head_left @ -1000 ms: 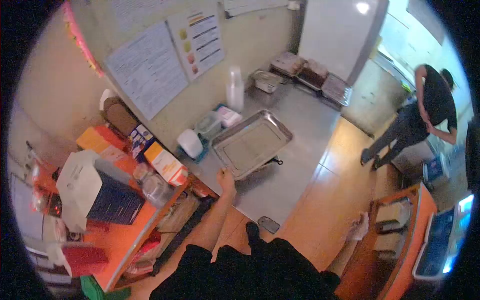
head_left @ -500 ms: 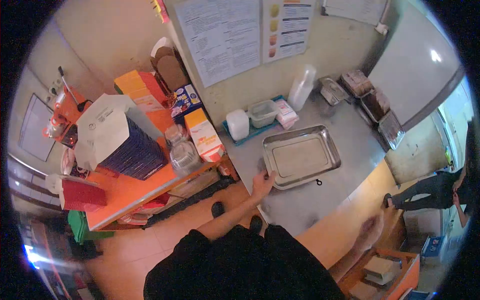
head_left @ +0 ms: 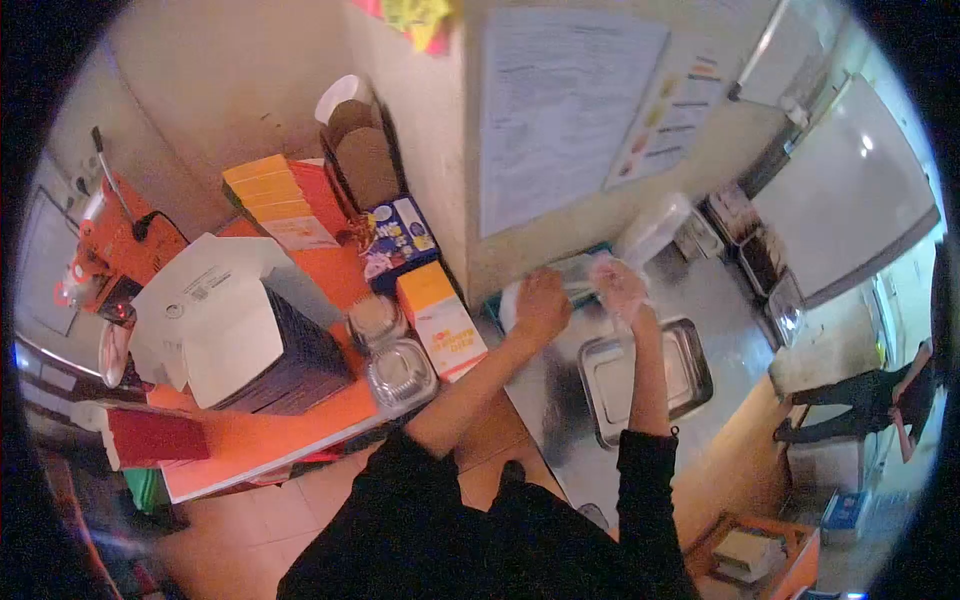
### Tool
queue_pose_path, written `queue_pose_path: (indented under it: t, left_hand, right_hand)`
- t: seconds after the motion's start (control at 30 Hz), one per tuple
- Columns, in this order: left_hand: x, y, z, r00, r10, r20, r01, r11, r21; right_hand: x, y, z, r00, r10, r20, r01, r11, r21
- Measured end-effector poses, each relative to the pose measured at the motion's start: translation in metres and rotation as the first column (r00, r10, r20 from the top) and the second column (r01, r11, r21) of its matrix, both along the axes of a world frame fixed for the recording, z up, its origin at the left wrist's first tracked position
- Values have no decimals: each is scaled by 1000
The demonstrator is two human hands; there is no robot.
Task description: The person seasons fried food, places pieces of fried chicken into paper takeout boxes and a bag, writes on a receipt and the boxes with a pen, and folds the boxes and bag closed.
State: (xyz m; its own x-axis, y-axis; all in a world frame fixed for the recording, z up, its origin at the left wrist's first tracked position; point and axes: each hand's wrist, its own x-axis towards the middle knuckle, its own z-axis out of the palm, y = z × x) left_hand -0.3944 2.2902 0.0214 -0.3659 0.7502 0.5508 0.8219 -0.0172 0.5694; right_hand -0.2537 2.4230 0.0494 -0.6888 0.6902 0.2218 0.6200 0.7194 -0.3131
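My left hand (head_left: 543, 305), its fingers curled, is over the white container (head_left: 511, 306) on the teal tray; what it grips, if anything, is hidden. Beside it my right hand (head_left: 619, 287) seems to wear a thin clear glove, and its fingers are blurred near the clear tub (head_left: 582, 270). Below both hands, the shallow metal tray (head_left: 602, 390) lies on the steel table (head_left: 560, 440), partly covered by my right forearm. A stack of clear cups (head_left: 655, 228) leans just beyond my right hand.
Left, an orange counter (head_left: 250, 450) holds folded cartons (head_left: 215, 310), clear lidded containers (head_left: 400, 370) and orange-white boxes (head_left: 441, 325). Filled metal trays (head_left: 760, 255) line the table's back right. Another person (head_left: 850, 400) stands at the far right. Papers hang on the wall.
My left hand has left the metal tray's edge and moved up to the containers. My right hand has come up from the lower right to beside it. The view has shifted.
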Motion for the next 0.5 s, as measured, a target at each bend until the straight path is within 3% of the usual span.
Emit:
queue_pose_path:
  t: [0.07,0.1,0.13,0.17,0.2,0.27,0.37,0.43,0.5]
  left_hand:
    - [-11,29,-19,971,-115,-208,42,945,-325]
    - [-18,22,-6,974,-96,-207,24,946,-324]
    - [-16,4,22,995,-91,-32,86,987,-133]
    - [-16,-15,40,985,-112,133,103,992,74]
    - [-22,-40,42,978,-54,202,25,989,146]
    - [-63,-73,36,949,119,293,-201,943,267]
    - [-153,-83,52,808,469,356,-573,767,289]
    - [-223,-67,90,795,569,211,-592,651,475]
    - [-281,-54,122,746,662,-71,-565,687,457]
  right_hand:
    - [-7,-20,28,957,5,-291,-38,993,-108]
    - [-10,-28,38,913,-41,-406,-39,981,-188]
    - [-11,-33,44,883,-169,-437,12,940,-340]
    - [-13,-50,70,883,-188,-429,22,932,-363]
    - [-14,-69,93,881,-205,-426,28,922,-386]
    - [-8,-89,91,799,-288,-528,-118,786,-607]
    - [-20,-122,113,861,-209,-464,-189,714,-674]
    - [-26,-131,113,876,-193,-443,-208,677,-706]
    - [-30,-132,114,864,-163,-475,-252,677,-691]
